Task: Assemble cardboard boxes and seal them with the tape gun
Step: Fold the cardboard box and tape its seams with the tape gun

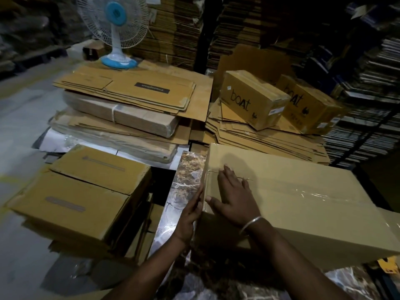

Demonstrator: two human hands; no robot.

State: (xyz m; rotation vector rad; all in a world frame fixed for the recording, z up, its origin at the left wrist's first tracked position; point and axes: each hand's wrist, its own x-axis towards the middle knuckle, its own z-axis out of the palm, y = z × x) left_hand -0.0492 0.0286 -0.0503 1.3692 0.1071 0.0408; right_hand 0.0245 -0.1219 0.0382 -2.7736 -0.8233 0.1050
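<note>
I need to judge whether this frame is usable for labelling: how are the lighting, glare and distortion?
Head view: dim overall, corners fall to near black; wide-angle bending curves the stacks at the edges; glare glints off the clear tape on the box and off the marbled surface; both hands, left hand and right hand, are sharp enough.

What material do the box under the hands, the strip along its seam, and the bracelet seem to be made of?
Box: matte brown cardboard, judging by its folded flaps. Strip: glossy clear plastic tape, showing glare and wrinkles. Bracelet: probably polished metal, silvery with a bright highlight.
</note>
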